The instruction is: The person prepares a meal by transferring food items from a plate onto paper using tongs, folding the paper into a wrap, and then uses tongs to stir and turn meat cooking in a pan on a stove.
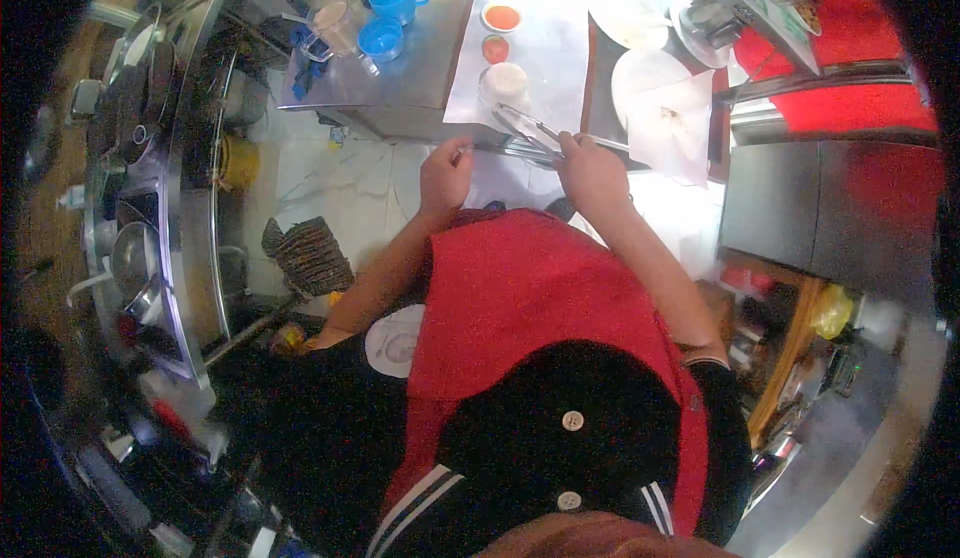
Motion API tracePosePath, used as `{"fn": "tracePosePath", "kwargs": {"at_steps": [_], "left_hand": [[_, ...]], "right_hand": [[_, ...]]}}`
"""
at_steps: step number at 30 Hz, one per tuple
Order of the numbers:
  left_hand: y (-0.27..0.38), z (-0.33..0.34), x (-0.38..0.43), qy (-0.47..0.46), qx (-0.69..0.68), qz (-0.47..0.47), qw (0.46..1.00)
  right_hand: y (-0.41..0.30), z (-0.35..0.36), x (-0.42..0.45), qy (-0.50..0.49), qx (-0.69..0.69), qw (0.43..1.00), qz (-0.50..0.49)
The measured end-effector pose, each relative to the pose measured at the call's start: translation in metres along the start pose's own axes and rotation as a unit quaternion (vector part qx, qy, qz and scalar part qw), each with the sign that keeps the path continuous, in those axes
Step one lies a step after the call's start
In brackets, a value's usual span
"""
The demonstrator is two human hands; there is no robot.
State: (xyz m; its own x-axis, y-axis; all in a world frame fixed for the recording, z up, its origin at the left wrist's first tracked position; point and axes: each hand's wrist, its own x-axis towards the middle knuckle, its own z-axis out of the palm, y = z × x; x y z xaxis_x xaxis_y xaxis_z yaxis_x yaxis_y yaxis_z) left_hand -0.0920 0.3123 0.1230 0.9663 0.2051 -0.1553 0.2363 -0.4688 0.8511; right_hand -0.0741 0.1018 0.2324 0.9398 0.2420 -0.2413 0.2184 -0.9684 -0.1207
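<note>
My right hand (pixel 596 174) grips a pair of metal tongs (pixel 546 132) at the counter's front edge. The tongs' tips reach the near side of a round white mound that looks like rice (pixel 505 84); whether they touch it I cannot tell. Behind the mound, in a line on a white paper sheet (pixel 551 55), sit a slice of tomato (pixel 495 49) and a small white bowl of orange-red sauce (pixel 502 17). My left hand (pixel 446 177) hovers by the counter edge left of the tongs, fingers curled and partly hidden, with nothing visible in it.
Blue plastic cups (pixel 393 3) and a clear mug of brown drink (pixel 332 27) stand on the steel counter (pixel 420 85). White plates (pixel 636 70) and a stained paper sheet (pixel 671 127) lie at right, the sheet overhanging the edge. A dark ribbed mat (pixel 307 256) rests lower left.
</note>
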Motion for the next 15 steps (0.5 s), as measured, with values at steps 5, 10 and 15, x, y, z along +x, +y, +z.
{"fn": "tracePosePath", "kwargs": {"at_steps": [5,10,15], "left_hand": [[-0.008,-0.001,-0.001,0.001,-0.047,-0.013,0.999],[-0.017,-0.001,0.002,-0.008,-0.047,-0.027,0.998],[-0.011,-0.004,0.001,0.019,-0.046,0.002,0.999]], "right_hand": [[-0.002,0.002,0.001,0.025,-0.001,1.0,-0.012],[0.001,0.009,0.004,0.032,-0.026,0.999,-0.018],[0.0,0.01,0.004,0.052,-0.03,0.998,-0.021]]}}
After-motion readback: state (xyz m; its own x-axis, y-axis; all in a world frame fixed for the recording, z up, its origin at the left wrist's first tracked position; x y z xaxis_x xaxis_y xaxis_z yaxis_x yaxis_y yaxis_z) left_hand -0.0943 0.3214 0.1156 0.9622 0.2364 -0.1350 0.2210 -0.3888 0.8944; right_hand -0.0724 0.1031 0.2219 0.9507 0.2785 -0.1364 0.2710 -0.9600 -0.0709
